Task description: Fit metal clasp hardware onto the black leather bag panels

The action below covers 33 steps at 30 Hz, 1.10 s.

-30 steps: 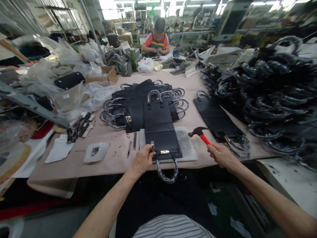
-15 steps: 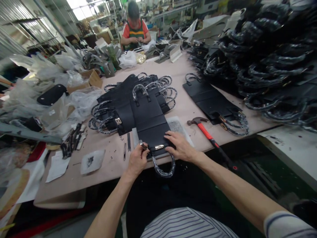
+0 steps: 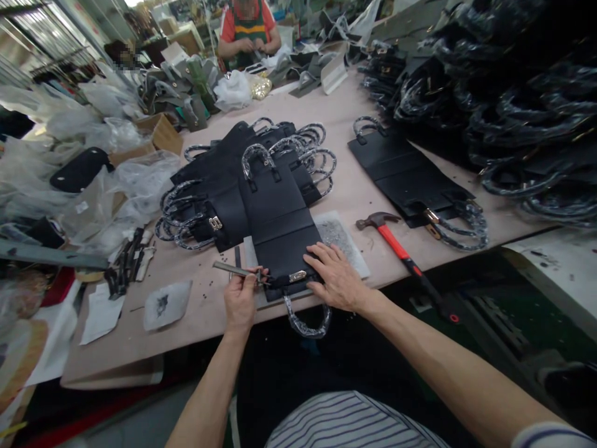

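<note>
A flat black leather bag panel [image 3: 280, 224] with a wrapped handle [image 3: 305, 323] hanging over the table edge lies in front of me. A gold clasp [image 3: 297, 275] sits near its lower edge. My left hand [image 3: 240, 298] is closed on a thin metal punch tool [image 3: 231, 269], which lies nearly level with its tip at the panel's left corner. My right hand [image 3: 336, 278] lies flat and open on the panel, just right of the clasp. A red-handled hammer [image 3: 396, 244] rests on the table to the right, apart from both hands.
More black panels with wrapped handles [image 3: 219, 193] are fanned out behind. Another panel [image 3: 403, 177] lies to the right, beside a big heap of black bags [image 3: 522, 93]. Plastic bags [image 3: 116, 180] and small tools [image 3: 125, 267] crowd the left. A person in orange [image 3: 247, 28] works at the far end.
My right hand put the hammer down on the table and came to rest flat on the panel. My left hand tipped the punch from upright to nearly level.
</note>
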### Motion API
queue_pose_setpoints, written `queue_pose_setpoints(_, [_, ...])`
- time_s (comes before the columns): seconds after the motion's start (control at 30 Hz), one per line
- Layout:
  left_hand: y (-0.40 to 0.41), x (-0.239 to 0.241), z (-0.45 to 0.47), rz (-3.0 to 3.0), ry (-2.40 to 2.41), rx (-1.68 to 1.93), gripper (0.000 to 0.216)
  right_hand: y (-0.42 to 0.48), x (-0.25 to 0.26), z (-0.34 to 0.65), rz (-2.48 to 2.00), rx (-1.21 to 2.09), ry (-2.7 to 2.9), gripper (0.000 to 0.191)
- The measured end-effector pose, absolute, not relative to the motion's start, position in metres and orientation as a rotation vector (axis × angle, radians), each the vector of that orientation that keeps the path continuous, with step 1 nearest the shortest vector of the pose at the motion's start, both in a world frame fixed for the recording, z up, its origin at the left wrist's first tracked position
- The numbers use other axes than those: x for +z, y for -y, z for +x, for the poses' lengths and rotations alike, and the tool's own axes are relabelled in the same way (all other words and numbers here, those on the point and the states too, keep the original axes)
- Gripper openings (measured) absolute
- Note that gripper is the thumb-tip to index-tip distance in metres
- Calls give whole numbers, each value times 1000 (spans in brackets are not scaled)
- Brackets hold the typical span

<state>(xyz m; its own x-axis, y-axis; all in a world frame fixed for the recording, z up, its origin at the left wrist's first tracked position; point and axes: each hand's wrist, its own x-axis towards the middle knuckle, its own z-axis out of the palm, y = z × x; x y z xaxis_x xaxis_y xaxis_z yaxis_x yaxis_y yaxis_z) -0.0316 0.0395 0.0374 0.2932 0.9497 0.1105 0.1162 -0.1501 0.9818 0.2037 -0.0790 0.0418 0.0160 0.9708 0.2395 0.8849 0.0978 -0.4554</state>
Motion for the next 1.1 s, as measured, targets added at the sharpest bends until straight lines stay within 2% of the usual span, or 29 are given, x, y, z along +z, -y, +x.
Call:
queue_pose_setpoints(0.07, [-43, 37, -36, 1373, -1024, 1027, 30, 79, 43, 203, -1803, 243, 1888, 62])
queue_pose_setpoints(0.23, [-35, 54, -28, 1534, -930, 1000, 24, 81, 44, 215, -1684, 357, 1825, 56])
queue_pose_setpoints(0.33, [-24, 66, -4, 1594, -895, 981, 20, 86, 41, 231, -1559, 390, 1664, 43])
queue_pose_setpoints(0.43, [-15, 70, 22, 1672, -861, 927, 15, 92, 36, 243, -1563, 285, 1523, 26])
queue_pose_setpoints(0.53, [-11, 67, 42, 1669, -823, 919, 12, 96, 34, 248, -1485, 260, 1599, 15])
queue_pose_setpoints(1.1, [-11, 51, 56, 1777, -733, 845, 12, 101, 34, 255, -1413, 266, 1910, 34])
